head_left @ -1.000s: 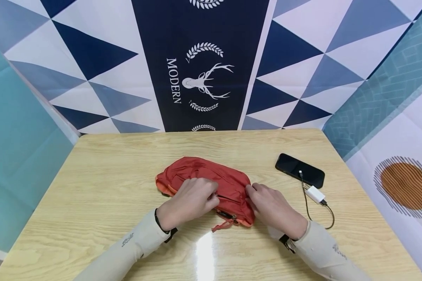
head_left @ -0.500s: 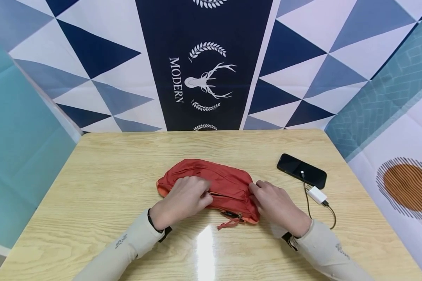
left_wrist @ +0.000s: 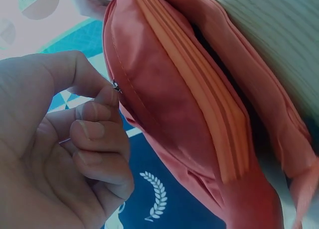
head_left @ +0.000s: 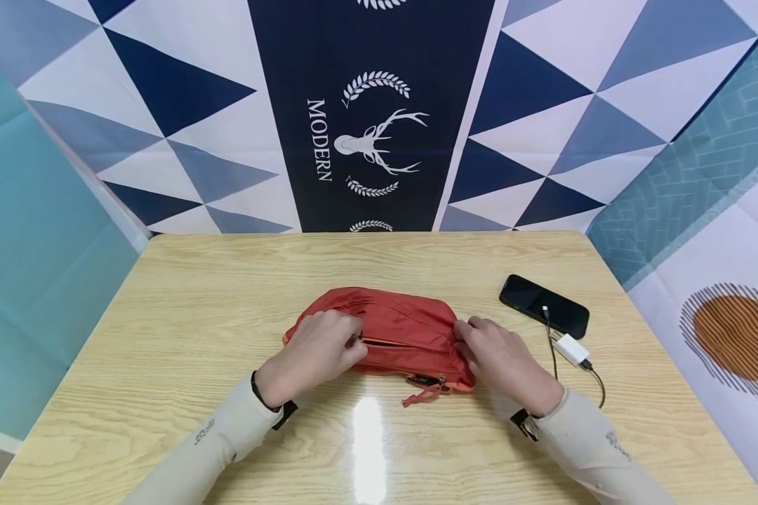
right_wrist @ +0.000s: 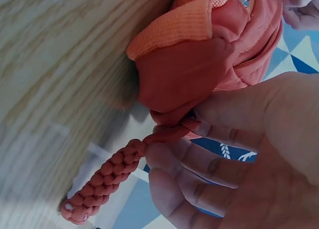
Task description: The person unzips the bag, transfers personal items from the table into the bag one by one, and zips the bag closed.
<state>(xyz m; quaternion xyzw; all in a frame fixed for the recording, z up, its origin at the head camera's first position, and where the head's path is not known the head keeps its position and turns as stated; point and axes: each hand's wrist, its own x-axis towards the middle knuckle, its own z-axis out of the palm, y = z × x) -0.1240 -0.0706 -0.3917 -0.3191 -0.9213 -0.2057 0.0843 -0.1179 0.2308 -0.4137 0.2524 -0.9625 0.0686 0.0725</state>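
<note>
A red zip-up bag (head_left: 410, 315) lies on the table, with orange trim. My left hand (head_left: 318, 347) is over its left part, fingers curled. In the left wrist view, the thumb and forefinger pinch a small metal zipper pull (left_wrist: 116, 86) on the bag's side seam. To the right of that hand a narrow pocket slit (head_left: 385, 342) shows, parted. My right hand (head_left: 502, 361) grips the bag's right end. Seen from the right wrist, thumb and fingers pinch the fabric corner beside a braided red cord (right_wrist: 102, 181). A second, orange-edged zipper (left_wrist: 199, 89) runs along the bag.
A black phone (head_left: 543, 306) lies to the right on the wooden table (head_left: 196, 301). Across it and beside it are a thin dark cable (head_left: 553, 358) and a white charger plug (head_left: 570, 347). Patterned cloth panels stand behind the table and at both sides.
My left hand has moved left along the seam with the zipper pull, and the slit has lengthened. My right hand has shifted slightly right, with the bag's right end.
</note>
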